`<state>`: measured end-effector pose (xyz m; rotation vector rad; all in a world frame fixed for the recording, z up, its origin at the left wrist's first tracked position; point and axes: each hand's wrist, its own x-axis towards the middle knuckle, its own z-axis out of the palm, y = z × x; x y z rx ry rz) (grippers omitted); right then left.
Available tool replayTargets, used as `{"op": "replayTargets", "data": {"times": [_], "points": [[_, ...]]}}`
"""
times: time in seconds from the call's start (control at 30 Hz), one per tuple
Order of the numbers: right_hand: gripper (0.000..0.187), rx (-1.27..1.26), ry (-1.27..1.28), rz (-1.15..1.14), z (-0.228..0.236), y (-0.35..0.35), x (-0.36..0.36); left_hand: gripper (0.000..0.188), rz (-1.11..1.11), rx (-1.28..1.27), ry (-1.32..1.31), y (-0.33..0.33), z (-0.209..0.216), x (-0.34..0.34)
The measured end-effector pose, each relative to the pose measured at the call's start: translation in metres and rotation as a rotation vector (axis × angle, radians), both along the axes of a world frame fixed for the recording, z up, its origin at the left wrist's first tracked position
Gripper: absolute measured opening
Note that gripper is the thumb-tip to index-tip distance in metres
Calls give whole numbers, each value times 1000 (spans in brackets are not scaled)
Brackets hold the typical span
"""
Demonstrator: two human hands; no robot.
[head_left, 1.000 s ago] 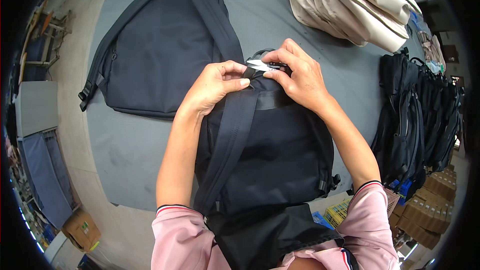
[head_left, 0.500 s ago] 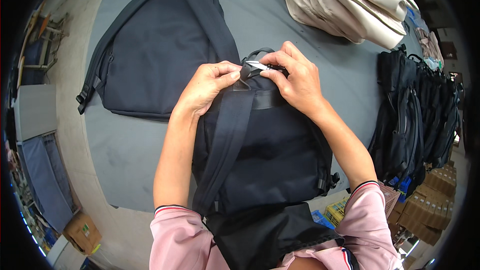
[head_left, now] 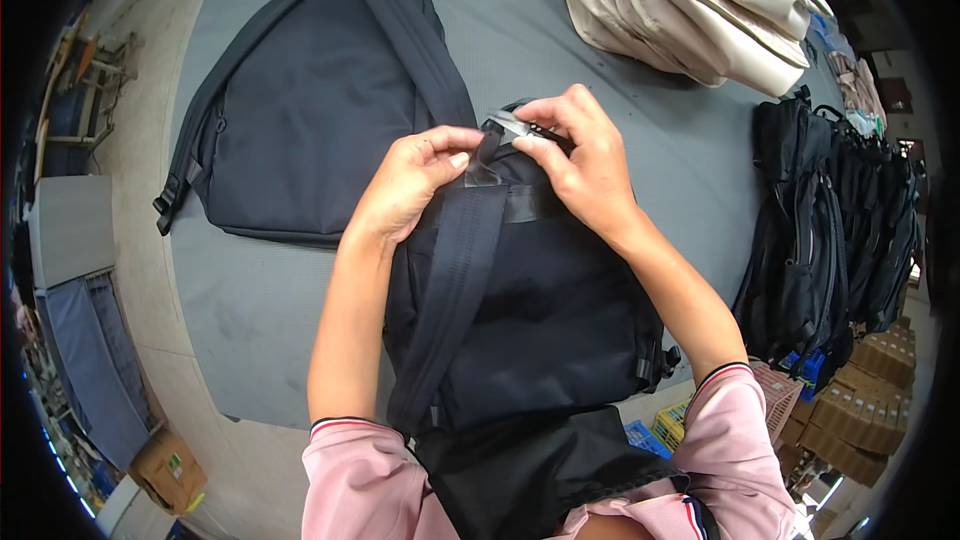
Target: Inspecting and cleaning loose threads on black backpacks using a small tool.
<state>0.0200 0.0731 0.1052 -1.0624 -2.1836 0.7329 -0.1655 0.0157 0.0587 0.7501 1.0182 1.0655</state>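
A dark navy backpack [head_left: 560, 310] lies on the table in front of me, its padded shoulder strap [head_left: 455, 280] running down its left side. At its top edge, my right hand [head_left: 590, 145] grips small thread snips [head_left: 515, 124] with bare metal blades and a dark handle. The blades lie against the black top handle [head_left: 488, 148]. My left hand [head_left: 405, 175] is closed in a pinch at the left side of that handle, close to the strap's upper end. Whatever is between its fingertips is too small to make out.
A second navy backpack [head_left: 320, 110] lies flat at the back left of the grey table [head_left: 260, 330]. Beige bags [head_left: 690, 10] are piled at the far right. Several black backpacks [head_left: 810, 230] hang off the right edge, above cardboard boxes [head_left: 850, 400] and a yellow crate [head_left: 670, 424].
The snips' blades have tilted and shifted left onto the handle. My left fingertips have moved slightly left and down, and the handle has bent over.
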Motion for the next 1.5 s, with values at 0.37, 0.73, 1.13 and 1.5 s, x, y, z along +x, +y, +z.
{"op": "replayTargets", "data": {"times": [0.37,0.73,1.13,1.5], "points": [[31,-507,150,-47,-1,-45,23,13,54,359,830,-13,34,1],[19,-208,-155,25,20,-43,21,8,-101,640,1138,-11,29,3],[14,-159,-376,197,31,-18,7,11,-70,767,1189,-16,36,5],[15,-363,-276,212,30,-9,10,12,-84,746,1173,-16,39,5]]}}
